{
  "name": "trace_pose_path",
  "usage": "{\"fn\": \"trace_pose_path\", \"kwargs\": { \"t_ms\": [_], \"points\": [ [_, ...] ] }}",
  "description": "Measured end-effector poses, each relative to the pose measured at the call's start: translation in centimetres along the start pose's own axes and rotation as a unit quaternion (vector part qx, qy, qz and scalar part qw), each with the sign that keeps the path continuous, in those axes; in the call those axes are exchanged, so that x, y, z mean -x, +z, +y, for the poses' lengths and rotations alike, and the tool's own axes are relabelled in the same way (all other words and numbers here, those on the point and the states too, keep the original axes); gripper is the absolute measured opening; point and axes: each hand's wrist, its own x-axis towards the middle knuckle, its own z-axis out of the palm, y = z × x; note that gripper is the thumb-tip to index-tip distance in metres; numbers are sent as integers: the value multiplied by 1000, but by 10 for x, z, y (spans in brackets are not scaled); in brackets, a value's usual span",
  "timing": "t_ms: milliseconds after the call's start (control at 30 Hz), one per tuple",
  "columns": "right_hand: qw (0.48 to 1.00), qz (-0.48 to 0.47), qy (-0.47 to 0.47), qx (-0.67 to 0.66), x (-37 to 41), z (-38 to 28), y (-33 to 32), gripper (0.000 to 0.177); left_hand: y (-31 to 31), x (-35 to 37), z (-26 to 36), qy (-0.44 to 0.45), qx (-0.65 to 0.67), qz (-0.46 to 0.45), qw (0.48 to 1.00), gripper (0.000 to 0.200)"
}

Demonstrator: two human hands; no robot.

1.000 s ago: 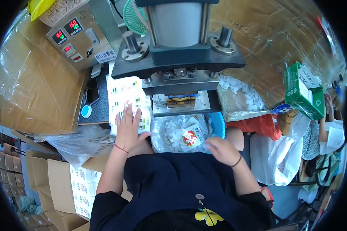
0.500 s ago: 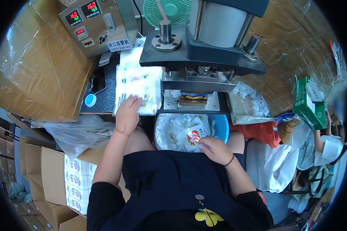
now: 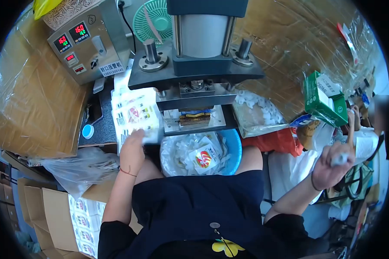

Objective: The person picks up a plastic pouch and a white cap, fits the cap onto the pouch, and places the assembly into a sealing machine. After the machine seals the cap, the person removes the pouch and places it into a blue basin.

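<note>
My left hand [image 3: 132, 153] is at the near edge of a stack of white printed pouches [image 3: 135, 113], its fingers closed on a pouch there; the pouch's corner is blurred. My right hand [image 3: 334, 166] is raised at the far right, fingers curled, with a small pale bluish thing [image 3: 339, 159] at the fingertips, too blurred to name. In front of me stands a press machine [image 3: 196, 64]; a brown and blue block [image 3: 194, 117] sits under its raised upper bar. Below it, a blue basin [image 3: 234, 151] lined with clear plastic holds white pieces and a printed pouch [image 3: 204, 159].
A steel control box [image 3: 85, 47] with red digits stands at the left. A bag of white plastic spouts [image 3: 259, 108] and a green box [image 3: 326, 101] lie right of the press. An open carton [image 3: 58, 207] of printed packs is at lower left. Another person [image 3: 362, 144] sits at the right.
My right hand has swung from above the basin out to the far right. My left hand has moved to the pouches' near edge, now closed on one. The whole view has shifted.
</note>
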Motion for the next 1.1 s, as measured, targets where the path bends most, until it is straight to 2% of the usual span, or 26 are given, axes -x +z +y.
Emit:
{"fn": "trace_pose_path", "kwargs": {
  "t_ms": [33,67,100,133,167,200,233,267,300,333,400,500,600,667,700,800,833,867,933,1033,1100],
  "points": [
    [988,4,14,157,3,10,0,21,-12,-4,14,-44,86,42,994,35],
    [951,6,30,309,10,24,2,20,-27,-6,31,-89,171,84,978,27],
    [943,-50,146,295,17,34,23,18,-34,-8,47,-135,252,124,950,21],
    [919,-106,260,276,27,46,51,17,-28,-6,55,-150,343,89,923,19],
    [892,-172,375,185,39,65,67,12,-17,-3,62,-164,431,54,886,18],
    [873,-325,274,240,50,87,79,15,-9,-1,72,-178,515,21,838,16],
    [842,-415,223,262,59,101,91,17,-6,0,85,-156,473,-8,867,15],
    [847,-421,216,242,62,105,104,17,-5,-1,99,-133,429,-39,893,15],
    [881,-370,202,215,59,109,112,17,-6,-3,112,-111,404,-55,906,13],
    [910,-317,190,189,54,112,120,16,-10,-5,126,-106,407,-90,903,13],
    [934,-231,220,161,43,118,134,17,-6,-4,140,-120,443,-145,876,17],
    [895,-345,190,210,38,131,138,17,1,0,153,-154,532,-210,806,25],
    [847,-429,214,230,29,134,125,16,-4,2,169,-241,665,-274,651,30],
    [814,-484,238,216,27,135,117,15,6,6,173,-241,695,-321,597,29],
    [817,-495,220,198,28,141,113,19,10,6,174,-238,707,-345,570,30],
    [842,-398,223,289,18,137,103,27,12,3,176,-245,737,-359,518,29],
    [862,-328,187,339,22,148,93,32,20,3,172,-254,733,-357,520,31],
    [871,-249,209,369,25,156,82,28,24,2,167,-267,736,-345,517,30],
    [877,-222,229,359,33,168,60,25,28,-7,156,-292,742,-320,512,29],
    [861,-254,277,342,54,170,54,20,26,-34,142,-318,751,-287,502,29],
    [885,-252,236,313,65,171,60,18,30,-50,130,-337,735,-279,518,32]
  ]
}}
